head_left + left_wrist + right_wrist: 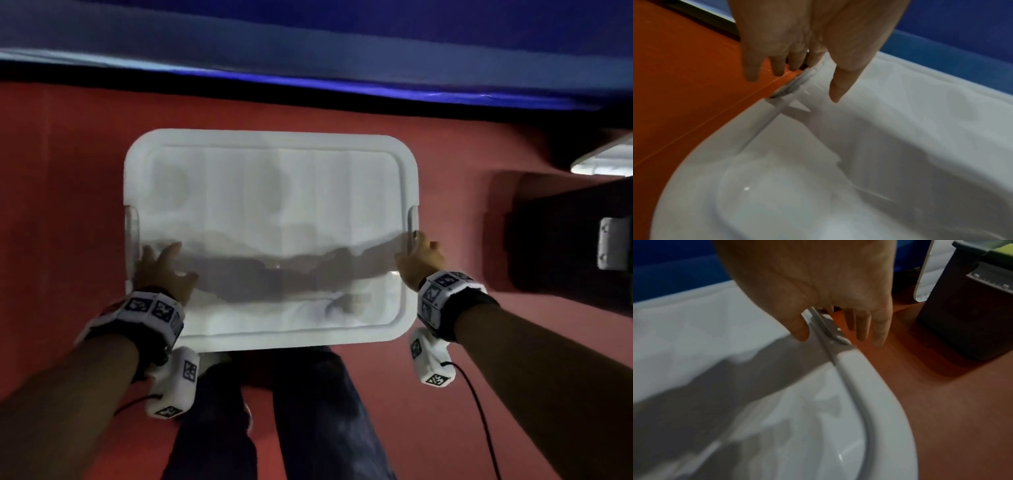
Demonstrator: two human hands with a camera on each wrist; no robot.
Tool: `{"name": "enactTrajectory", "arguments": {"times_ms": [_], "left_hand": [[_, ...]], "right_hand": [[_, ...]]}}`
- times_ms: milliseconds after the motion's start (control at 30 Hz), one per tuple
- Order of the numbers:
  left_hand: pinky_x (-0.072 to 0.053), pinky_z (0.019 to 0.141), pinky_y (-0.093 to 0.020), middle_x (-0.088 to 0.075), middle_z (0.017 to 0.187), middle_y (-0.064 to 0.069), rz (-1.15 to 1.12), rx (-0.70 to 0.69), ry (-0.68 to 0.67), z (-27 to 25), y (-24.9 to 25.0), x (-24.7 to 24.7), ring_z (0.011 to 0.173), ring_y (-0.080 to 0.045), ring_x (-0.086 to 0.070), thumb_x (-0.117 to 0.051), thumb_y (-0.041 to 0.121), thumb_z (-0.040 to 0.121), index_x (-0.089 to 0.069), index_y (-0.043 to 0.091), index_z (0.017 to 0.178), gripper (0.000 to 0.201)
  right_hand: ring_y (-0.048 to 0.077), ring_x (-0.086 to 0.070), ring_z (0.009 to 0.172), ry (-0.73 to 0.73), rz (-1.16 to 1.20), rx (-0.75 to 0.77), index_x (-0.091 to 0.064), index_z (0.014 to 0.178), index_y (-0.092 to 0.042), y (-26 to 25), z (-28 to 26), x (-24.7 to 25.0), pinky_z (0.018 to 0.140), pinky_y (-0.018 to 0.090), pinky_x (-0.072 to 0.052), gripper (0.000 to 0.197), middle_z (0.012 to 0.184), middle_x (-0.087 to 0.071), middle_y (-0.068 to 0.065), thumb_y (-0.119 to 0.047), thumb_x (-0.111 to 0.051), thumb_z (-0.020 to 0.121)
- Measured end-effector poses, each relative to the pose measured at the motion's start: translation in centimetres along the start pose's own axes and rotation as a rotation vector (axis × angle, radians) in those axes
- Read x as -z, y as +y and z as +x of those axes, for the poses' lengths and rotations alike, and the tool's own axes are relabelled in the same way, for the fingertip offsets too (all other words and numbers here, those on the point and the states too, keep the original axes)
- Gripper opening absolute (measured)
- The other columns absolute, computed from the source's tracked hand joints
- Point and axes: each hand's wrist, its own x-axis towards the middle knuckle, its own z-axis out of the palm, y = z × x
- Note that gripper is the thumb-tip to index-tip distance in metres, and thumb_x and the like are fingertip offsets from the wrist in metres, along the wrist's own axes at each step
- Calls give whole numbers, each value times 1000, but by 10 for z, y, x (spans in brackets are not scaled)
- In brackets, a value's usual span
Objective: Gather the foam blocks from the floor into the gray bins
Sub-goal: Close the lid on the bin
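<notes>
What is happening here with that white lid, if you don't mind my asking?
A person stands on the red floor with a white lid between both hands. The left hand lies at the left edge, thumb over the top and fingers beyond the rim. The right hand pinches the right rim near a clear latch. No foam blocks are visible; a dark bin stands to the right.

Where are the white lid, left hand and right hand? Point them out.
white lid (274, 171), head view, flat top.
left hand (161, 270), head view, back of hand.
right hand (416, 262), head view, back of hand.
</notes>
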Motion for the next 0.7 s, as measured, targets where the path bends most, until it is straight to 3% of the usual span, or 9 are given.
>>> {"name": "enactTrajectory", "arguments": {"times_ms": [100, 167, 267, 400, 500, 600, 700], "left_hand": [[-27, 111, -36, -37, 147, -14, -20, -124, -165, -47, 17, -15, 135, -29, -34, -62, 28, 83, -46, 13, 137, 58], [-33, 107, -35, -45, 141, -13, -60, -136, -233, -81, 27, -16, 130, -29, -41, -59, 23, 89, -50, 11, 133, 47], [-37, 101, -31, -51, 136, -14, -115, -121, -300, -123, 31, -12, 122, -29, -48, -51, 12, 92, -56, 10, 126, 34], [-40, 97, -29, -51, 135, -13, -166, -168, -275, -194, 41, 18, 119, -29, -52, -47, 13, 94, -55, 15, 126, 34], [-39, 99, -29, -51, 136, -9, -239, -277, -199, -266, 53, 56, 120, -26, -51, -51, 21, 94, -55, 18, 125, 32], [-38, 100, -27, -52, 135, -5, -306, -404, -148, -346, 71, 97, 121, -23, -50, -51, 23, 94, -55, 18, 124, 30], [-39, 94, -24, -56, 129, -4, -319, -496, -138, -426, 97, 125, 115, -23, -53, -51, 23, 94, -56, 18, 123, 29]], "right_hand": [[28, -51, 113, -155, -73, 133, -44, 134, -20, 2, -27, 18, 96, 38, -43, 43, 132, -46, 12, -25, -51, 92], [27, -50, 118, -235, -116, 186, -49, 131, -22, 8, -50, 24, 101, 36, -41, 38, 132, -49, 10, -28, -50, 94], [25, -54, 113, -290, -103, 223, -49, 128, -23, 21, -93, 30, 97, 32, -42, 35, 127, -55, 8, -31, -48, 94], [28, -54, 112, -271, 49, 246, -49, 129, -16, 35, -161, 51, 94, 32, -42, 36, 122, -55, 9, -27, -50, 94], [27, -57, 97, -240, 226, 300, -49, 122, -14, 48, -224, 87, 93, 38, -46, 29, 105, -56, 5, -22, -49, 94], [26, -61, 98, -165, 260, 381, -51, 122, -20, 75, -291, 138, 80, 28, -43, 29, 110, -58, 2, -27, -50, 93], [29, -64, 98, -105, 277, 430, -56, 119, -18, 116, -349, 192, 81, 32, -49, 29, 111, -62, 6, -25, -51, 92]]}}
